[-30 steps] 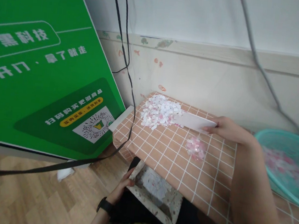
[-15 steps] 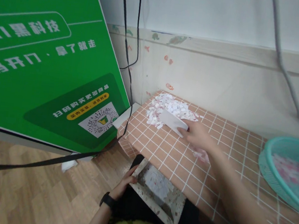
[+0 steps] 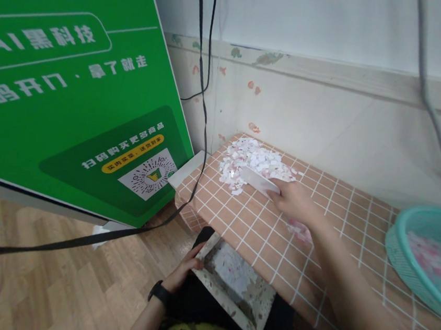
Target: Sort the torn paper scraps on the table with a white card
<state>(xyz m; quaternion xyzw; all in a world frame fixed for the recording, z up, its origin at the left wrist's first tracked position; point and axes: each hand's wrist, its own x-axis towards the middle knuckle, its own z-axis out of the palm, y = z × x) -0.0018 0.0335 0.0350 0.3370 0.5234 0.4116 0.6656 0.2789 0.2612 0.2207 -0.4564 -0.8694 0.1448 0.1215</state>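
My right hand (image 3: 298,199) grips a flat white strip, like a piece of stiff card (image 3: 258,180), and its far edge touches a pile of white and pink paper scraps (image 3: 262,158). This pile lies at the far left corner of the table (image 3: 251,223). A smaller bunch of pinkish scraps (image 3: 300,232) sits under my right wrist. My left hand (image 3: 186,266) is closed on the left rim of a stained, shallow rectangular tray (image 3: 225,303), held over my lap just below the table edge. White scraps (image 3: 235,271) lie in it.
At the right of the table stands a turquoise plastic basket (image 3: 395,244) with pink and white scraps inside. A large green sign panel (image 3: 58,132) rises on the left. A dark strap (image 3: 118,234) crosses in front of it and past the table corner. Behind is a wall (image 3: 327,124).
The white strip now stands more on edge at the near side of the pile, and the scraps there look slightly spread. My left hand and the tray have hardly moved. The view has shifted slightly.
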